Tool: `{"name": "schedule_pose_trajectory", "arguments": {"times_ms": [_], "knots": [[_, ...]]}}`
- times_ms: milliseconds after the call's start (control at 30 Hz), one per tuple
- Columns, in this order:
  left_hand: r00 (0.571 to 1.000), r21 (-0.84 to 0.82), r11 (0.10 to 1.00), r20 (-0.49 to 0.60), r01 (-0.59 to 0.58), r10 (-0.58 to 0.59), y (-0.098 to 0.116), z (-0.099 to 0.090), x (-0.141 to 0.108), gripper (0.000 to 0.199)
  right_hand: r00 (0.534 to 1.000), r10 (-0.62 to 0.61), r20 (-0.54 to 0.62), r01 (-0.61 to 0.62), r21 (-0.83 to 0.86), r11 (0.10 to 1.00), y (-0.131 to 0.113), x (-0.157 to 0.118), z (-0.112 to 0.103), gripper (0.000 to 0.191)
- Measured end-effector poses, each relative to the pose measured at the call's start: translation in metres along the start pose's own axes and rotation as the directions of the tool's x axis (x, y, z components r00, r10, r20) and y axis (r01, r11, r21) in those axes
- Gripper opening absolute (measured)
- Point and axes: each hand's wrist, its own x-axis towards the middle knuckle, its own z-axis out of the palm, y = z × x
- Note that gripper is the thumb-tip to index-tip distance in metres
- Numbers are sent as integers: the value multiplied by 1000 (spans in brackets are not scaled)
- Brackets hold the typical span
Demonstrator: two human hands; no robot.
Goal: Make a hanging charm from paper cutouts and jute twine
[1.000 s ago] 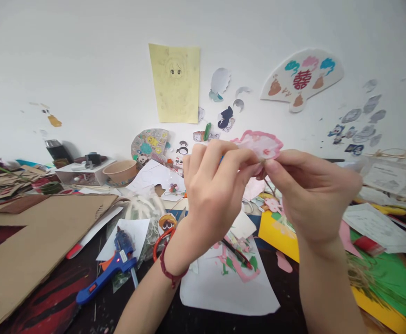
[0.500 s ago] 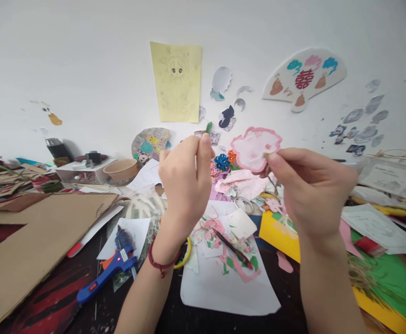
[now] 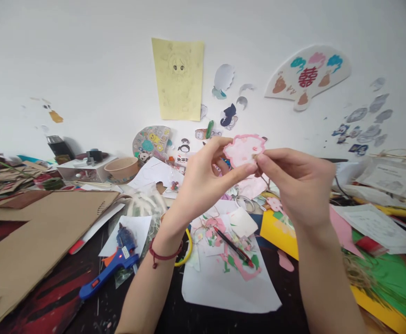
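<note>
A pale cutout with a wavy pink rim (image 3: 243, 150) is held up in front of me between both hands; whether it is paper or cloth I cannot tell. My right hand (image 3: 293, 178) pinches its lower right edge between thumb and forefinger, and a thin brown cord or stem hangs below that pinch. On the other side, my left hand (image 3: 208, 174) grips the left and lower edge, thumb along the bottom and fingers at the upper left. A red cord bracelet (image 3: 164, 256) circles the left wrist. Below the hands lies a white sheet (image 3: 227, 297) scattered with pink and green scraps.
A black-and-red pen (image 3: 234, 247) rests on the scraps. To the left are a blue glue gun (image 3: 119, 260), a large cardboard piece (image 3: 49, 232) and a tan bowl (image 3: 121, 169). At right lie yellow paper (image 3: 279, 234), green material (image 3: 394, 273) and straw-like strands. A wall stands behind.
My left hand has come to the right, from a closed fist near a green object, and now grips the cutout. The cutout and my right hand have shifted slightly left.
</note>
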Motion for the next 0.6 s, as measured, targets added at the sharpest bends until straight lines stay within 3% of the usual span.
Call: {"name": "schedule_pose_trajectory", "arguments": {"times_ms": [100, 267, 400, 600], "knots": [[999, -97, 995, 14, 30, -28, -3, 5, 0, 39, 1000, -18, 8, 18, 16, 1000, 1, 0, 3, 7], [997, -245, 968, 64, 59, -44, -2, 1, 2, 18, 1000, -21, -5, 21, 1, 1000, 1, 1, 1, 8], [997, -228, 971, 55, 71, -59, -1, -4, 4, 18, 1000, -4, -24, 4, 3, 1000, 3, 2, 0, 6], [999, -197, 979, 0, 52, -53, -6, -4, 4, 20, 990, 100, 96, -107, 75, 991, 10, 5, -8, 10]]}}
